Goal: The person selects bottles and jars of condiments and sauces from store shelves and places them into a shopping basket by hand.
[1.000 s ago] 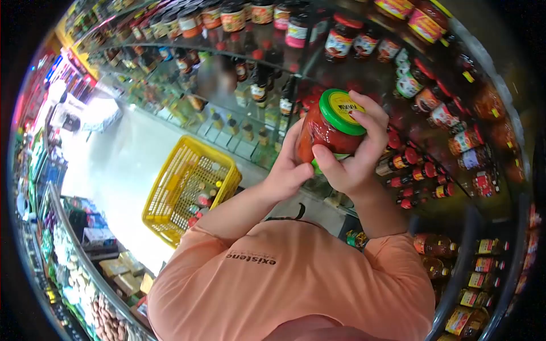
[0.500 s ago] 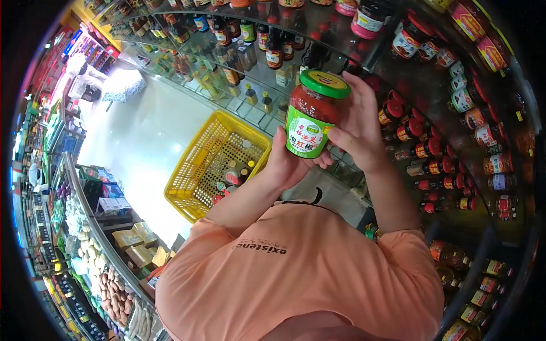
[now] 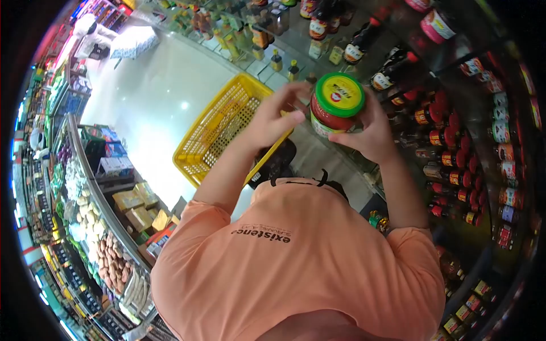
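Note:
A glass jar of red contents, with a green-and-yellow lid, is held up in front of my chest. Its lid faces the camera, and only a strip of its label shows low on the side. My right hand wraps round the jar's right side, thumb across the front. Just left of the jar, my left hand is off it, thumb and fingers curved but apart. Beyond my left forearm is a yellow plastic basket with perforated walls; my arm hides part of it.
Glass shelves with sauce bottles and red-lidded jars line the front and right. To the left stand a produce counter and boxes. A person is far off at upper left.
The jar has tipped so its lid faces me and its front label is mostly out of sight. My left hand has come away from it to the left. The view has shifted.

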### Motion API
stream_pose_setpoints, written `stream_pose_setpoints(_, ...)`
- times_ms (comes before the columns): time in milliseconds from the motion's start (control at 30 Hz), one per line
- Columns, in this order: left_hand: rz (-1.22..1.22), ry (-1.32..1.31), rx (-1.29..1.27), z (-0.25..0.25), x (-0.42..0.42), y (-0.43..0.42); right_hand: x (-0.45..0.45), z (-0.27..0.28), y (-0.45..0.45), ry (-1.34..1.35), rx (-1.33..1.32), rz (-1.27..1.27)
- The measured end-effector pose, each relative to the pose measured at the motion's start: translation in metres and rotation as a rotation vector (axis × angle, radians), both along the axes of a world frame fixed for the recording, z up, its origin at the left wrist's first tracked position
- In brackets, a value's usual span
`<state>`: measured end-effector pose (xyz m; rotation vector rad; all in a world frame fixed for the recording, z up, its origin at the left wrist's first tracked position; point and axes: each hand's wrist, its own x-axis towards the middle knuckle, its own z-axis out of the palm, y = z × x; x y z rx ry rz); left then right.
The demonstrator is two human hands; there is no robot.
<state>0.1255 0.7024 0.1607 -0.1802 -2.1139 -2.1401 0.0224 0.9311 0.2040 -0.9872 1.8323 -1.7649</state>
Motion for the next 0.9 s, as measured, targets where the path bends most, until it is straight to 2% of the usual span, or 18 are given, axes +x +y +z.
stream_pose_setpoints(33,0.085,0.104,0.096,-0.003,0.000,-0.007,-0.001,-0.005,-0.008,-0.016,0.006,0.012)
stream_pose_setpoints(67,0.096,0.089,0.101,0.000,0.003,-0.013,0.000,-0.009,-0.017,0.134,0.119,0.009)
stream_pose_setpoints(133,0.139,0.093,-0.173,0.014,0.007,-0.025,0.005,-0.015,-0.036,0.348,0.240,0.015)
stream_pose_setpoints(167,0.144,0.083,-0.171,0.021,0.008,-0.030,0.002,-0.025,-0.048,0.460,0.280,0.065)
stream_pose_setpoints(233,0.105,-0.086,-0.533,0.029,0.008,-0.039,0.008,-0.035,-0.066,0.403,0.362,0.094)
stream_pose_setpoints(267,0.133,-0.142,-0.547,0.024,0.008,-0.045,0.009,-0.045,-0.074,0.396,0.364,0.099)
stream_pose_setpoints(333,0.172,-0.185,-0.536,0.006,0.005,-0.060,0.006,-0.070,-0.087,0.165,0.338,0.082)
stream_pose_setpoints(367,0.209,-0.223,-0.528,-0.008,0.002,-0.068,0.005,-0.075,-0.088,0.159,0.339,0.086)
stream_pose_setpoints(433,0.228,-0.280,-0.470,-0.052,-0.007,-0.087,-0.002,-0.087,-0.080,0.439,0.346,0.053)
stream_pose_setpoints(467,0.296,-0.360,-0.466,-0.075,-0.011,-0.095,-0.006,-0.104,-0.067,0.511,0.441,0.036)
stream_pose_setpoints(500,0.360,-0.438,-0.463,-0.099,-0.015,-0.103,-0.011,-0.118,-0.049,0.378,0.504,0.084)
stream_pose_setpoints(533,0.410,-0.454,-0.567,-0.125,-0.019,-0.111,-0.015,-0.131,-0.028,0.246,0.565,0.131)
stream_pose_setpoints(600,0.412,-0.522,-0.619,-0.168,-0.024,-0.124,-0.011,-0.157,0.022,-0.084,0.729,0.081)
stream_pose_setpoints(667,0.408,-0.622,-0.723,-0.213,-0.028,-0.133,0.003,-0.206,0.085,-0.002,0.970,0.000)
stream_pose_setpoints(733,0.356,-0.703,-0.758,-0.271,-0.031,-0.144,0.034,-0.248,0.146,-0.148,1.105,-0.095)
stream_pose_setpoints(867,0.188,-0.961,-0.778,-0.331,-0.050,-0.146,0.110,-0.273,0.222,-0.340,1.313,-0.128)
stream_pose_setpoints(900,0.165,-0.957,-0.781,-0.351,-0.051,-0.145,0.114,-0.274,0.222,-0.357,1.318,-0.145)
